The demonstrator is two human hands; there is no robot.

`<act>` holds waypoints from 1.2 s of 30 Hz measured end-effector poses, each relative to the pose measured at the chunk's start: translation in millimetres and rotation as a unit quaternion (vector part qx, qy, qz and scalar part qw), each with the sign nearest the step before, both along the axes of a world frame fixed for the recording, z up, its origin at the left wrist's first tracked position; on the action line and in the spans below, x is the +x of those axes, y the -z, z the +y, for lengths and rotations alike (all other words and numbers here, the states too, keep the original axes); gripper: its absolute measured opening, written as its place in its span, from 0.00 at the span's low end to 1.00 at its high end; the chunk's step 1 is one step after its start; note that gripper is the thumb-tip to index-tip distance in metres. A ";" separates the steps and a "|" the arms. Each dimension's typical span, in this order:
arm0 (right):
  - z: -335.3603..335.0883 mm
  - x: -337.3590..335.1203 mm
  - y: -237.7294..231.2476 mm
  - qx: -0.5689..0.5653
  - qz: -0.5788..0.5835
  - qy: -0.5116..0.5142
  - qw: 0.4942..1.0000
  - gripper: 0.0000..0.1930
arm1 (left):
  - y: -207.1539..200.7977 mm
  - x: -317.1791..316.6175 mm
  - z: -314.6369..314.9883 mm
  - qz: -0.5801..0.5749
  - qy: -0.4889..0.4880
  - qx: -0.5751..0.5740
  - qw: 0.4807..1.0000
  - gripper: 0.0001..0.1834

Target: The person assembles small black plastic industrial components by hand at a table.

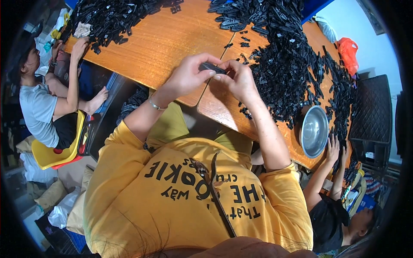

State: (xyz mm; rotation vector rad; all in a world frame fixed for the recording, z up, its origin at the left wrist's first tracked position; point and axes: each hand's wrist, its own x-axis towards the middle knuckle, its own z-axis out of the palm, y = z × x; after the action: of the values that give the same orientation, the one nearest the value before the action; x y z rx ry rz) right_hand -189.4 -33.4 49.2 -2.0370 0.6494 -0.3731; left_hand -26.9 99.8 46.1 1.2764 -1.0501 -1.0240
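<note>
Between my two hands is a small, elongated black plastic piece (208, 67), held just above the near edge of the wooden table (167, 43). My left hand (189, 74) pinches it from one side, thumb along its lower edge. From the other side, the fingertips of my right hand (239, 81) close on its right end and partly hide it. Just right of my right hand spreads a heap of small black plastic parts (279, 86). Longer black pieces (266, 17) are piled beyond it.
A metal bowl (316, 131) stands at the table's right edge. Another black heap (116, 21) lies at the far left. One person (38, 107) sits left by a yellow chair (45, 152); another person's hands (333, 148) reach among parts at right. A red bag (347, 56) is beyond.
</note>
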 end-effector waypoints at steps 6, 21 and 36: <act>40.1 28.7 11.5 0.064 0.017 -0.158 0.985 0.17 | -7.9 35.6 81.1 -0.111 0.015 0.102 0.988 0.18; -104.2 65.2 37.0 -0.433 0.142 -0.068 0.887 0.10 | 21.6 83.1 -156.1 -0.527 -0.210 -0.010 0.823 0.14; -68.8 22.5 12.6 -0.301 0.080 -0.034 0.950 0.08 | 50.9 58.3 -207.0 -0.367 -0.236 0.132 0.890 0.17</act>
State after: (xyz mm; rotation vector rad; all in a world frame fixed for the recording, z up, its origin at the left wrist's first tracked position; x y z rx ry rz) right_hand -166.9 -102.2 36.7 -2.6879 0.6089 -0.4005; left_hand 31.5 -107.1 -4.8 2.1111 -1.0740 -0.2935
